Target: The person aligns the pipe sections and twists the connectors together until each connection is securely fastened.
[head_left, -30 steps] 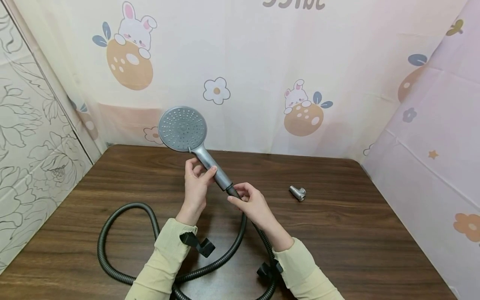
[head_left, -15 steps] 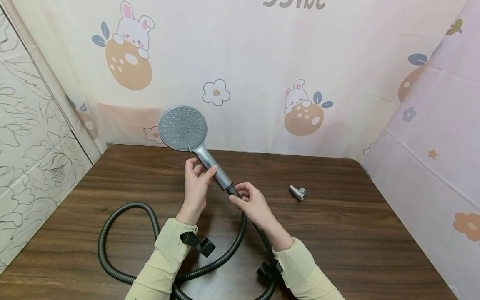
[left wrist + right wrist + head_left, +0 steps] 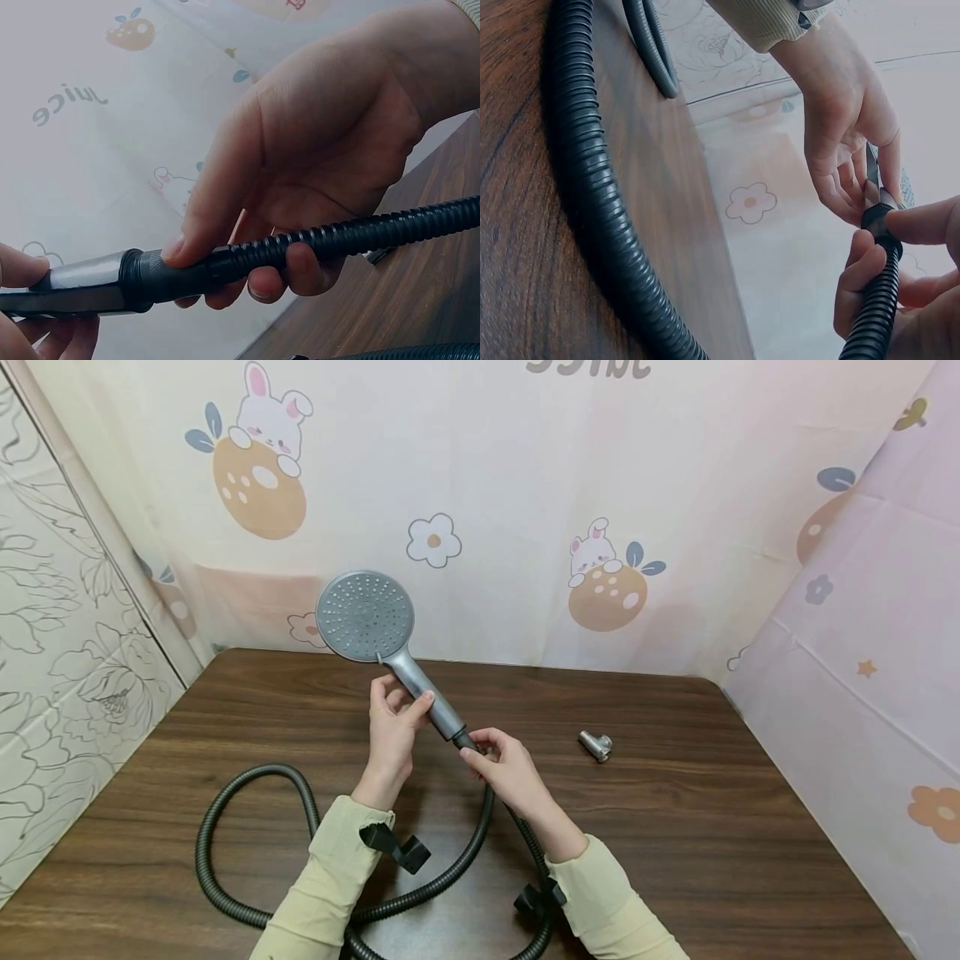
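Note:
A grey shower head (image 3: 366, 617) is held up above the table, tilted to the left, its nozzle face toward the head camera. My left hand (image 3: 392, 735) grips its handle (image 3: 429, 693) between thumb and fingers. Just below, my right hand (image 3: 510, 774) pinches the black connector (image 3: 176, 277) at the end of the ribbed shower hose (image 3: 465, 852), thumb on one side and fingers curled round the other. In the left wrist view the connector meets the end of the handle. Whether it is fully tight I cannot tell.
The hose lies in loops on the brown wooden table (image 3: 675, 827), one loop (image 3: 206, 827) at the left and more under the forearms. A small silver metal fitting (image 3: 596, 746) lies right of the hands. Patterned curtains (image 3: 510, 468) stand behind and at the sides.
My right hand's thumb and fingers have shifted slightly up along the connector toward the handle. The left hand and the shower head stay in place.

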Action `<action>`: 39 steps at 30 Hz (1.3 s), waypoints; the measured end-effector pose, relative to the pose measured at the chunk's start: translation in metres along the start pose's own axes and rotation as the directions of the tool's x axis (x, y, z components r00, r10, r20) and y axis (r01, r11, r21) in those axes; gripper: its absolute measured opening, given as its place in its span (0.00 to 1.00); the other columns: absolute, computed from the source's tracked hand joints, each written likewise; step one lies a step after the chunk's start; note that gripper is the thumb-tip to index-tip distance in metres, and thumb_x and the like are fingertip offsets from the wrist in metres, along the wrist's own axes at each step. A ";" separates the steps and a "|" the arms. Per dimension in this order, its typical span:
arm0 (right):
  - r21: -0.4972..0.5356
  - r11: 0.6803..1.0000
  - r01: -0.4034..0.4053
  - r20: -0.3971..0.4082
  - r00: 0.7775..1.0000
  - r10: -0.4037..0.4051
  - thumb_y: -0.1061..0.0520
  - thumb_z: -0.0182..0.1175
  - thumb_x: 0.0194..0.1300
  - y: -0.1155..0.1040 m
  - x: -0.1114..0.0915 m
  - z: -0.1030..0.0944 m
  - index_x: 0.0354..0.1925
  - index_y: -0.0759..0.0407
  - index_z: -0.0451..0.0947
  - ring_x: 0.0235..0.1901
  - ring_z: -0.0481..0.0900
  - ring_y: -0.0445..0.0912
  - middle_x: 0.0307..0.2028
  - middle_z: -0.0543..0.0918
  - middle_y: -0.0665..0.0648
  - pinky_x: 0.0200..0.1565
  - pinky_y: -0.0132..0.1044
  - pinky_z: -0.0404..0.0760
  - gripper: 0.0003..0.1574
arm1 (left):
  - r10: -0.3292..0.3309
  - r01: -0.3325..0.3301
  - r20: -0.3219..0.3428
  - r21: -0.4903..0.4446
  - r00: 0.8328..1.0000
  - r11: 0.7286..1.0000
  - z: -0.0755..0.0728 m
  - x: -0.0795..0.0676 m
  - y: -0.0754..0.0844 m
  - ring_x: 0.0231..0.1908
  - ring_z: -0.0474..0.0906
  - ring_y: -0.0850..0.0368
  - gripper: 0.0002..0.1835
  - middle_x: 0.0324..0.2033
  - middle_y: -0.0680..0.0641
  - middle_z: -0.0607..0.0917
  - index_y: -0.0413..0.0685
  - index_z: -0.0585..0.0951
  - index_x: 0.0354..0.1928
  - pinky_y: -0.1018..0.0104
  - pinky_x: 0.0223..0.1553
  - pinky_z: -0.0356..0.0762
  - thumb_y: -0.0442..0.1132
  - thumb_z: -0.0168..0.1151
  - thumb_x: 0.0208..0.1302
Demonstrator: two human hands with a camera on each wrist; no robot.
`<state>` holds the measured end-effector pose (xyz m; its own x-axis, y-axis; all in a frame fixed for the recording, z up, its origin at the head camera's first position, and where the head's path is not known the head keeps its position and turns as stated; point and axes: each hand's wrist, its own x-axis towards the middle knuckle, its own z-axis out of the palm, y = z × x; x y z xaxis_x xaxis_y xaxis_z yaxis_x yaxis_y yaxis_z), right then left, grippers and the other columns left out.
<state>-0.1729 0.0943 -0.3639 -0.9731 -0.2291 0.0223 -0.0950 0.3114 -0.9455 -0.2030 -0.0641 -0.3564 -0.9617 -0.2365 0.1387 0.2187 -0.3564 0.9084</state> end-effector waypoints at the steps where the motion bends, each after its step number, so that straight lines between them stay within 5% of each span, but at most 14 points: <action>1: 0.002 1.000 -0.002 0.005 1.000 0.002 0.59 0.58 0.61 -0.001 0.000 0.000 0.49 0.67 0.72 0.22 0.75 0.42 0.35 0.76 0.61 0.28 0.36 0.76 0.19 | 0.000 0.000 0.000 -0.001 1.000 1.000 0.000 0.000 0.000 0.32 0.77 0.60 0.23 0.40 0.44 0.77 0.44 0.62 0.52 0.67 0.33 0.76 0.26 0.57 0.58; 11: -0.004 1.000 -0.004 0.020 1.000 0.004 0.64 0.53 0.64 -0.029 -0.014 -0.003 0.50 0.72 0.70 0.21 0.73 0.38 0.35 0.76 0.64 0.26 0.27 0.72 0.17 | -0.007 0.007 0.002 0.001 1.000 1.000 0.001 -0.001 0.002 0.33 0.76 0.60 0.23 0.42 0.43 0.77 0.45 0.62 0.52 0.66 0.34 0.75 0.25 0.57 0.58; 21: 0.029 0.999 0.017 0.023 1.000 -0.018 0.59 0.52 0.66 0.000 0.000 -0.003 0.50 0.67 0.71 0.24 0.77 0.45 0.37 0.80 0.62 0.28 0.38 0.77 0.17 | -0.002 0.002 0.007 -0.002 1.000 1.000 0.001 -0.001 0.002 0.33 0.77 0.60 0.23 0.42 0.42 0.76 0.44 0.62 0.53 0.67 0.33 0.75 0.26 0.57 0.58; 33: 0.023 0.999 0.034 0.034 0.999 -0.035 0.57 0.49 0.68 -0.002 -0.001 -0.002 0.51 0.68 0.71 0.25 0.77 0.47 0.37 0.80 0.66 0.29 0.40 0.78 0.17 | 0.003 -0.003 0.004 0.001 1.000 1.000 0.002 -0.001 0.003 0.33 0.76 0.60 0.23 0.42 0.43 0.77 0.44 0.62 0.53 0.67 0.33 0.75 0.26 0.57 0.58; 39: 0.015 1.000 0.028 0.016 0.999 -0.028 0.55 0.55 0.64 0.001 -0.002 -0.001 0.51 0.65 0.71 0.25 0.77 0.50 0.37 0.79 0.62 0.29 0.41 0.78 0.21 | -0.013 0.013 -0.008 0.011 1.000 1.000 0.000 -0.001 0.001 0.31 0.76 0.61 0.23 0.39 0.46 0.77 0.45 0.62 0.52 0.68 0.32 0.75 0.26 0.58 0.57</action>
<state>-0.1714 0.0955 -0.3643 -0.9666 -0.2525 0.0435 -0.1187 0.2910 -0.9493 -0.2019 -0.0638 -0.3555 -0.9632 -0.2389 0.1235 0.2039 -0.3494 0.9145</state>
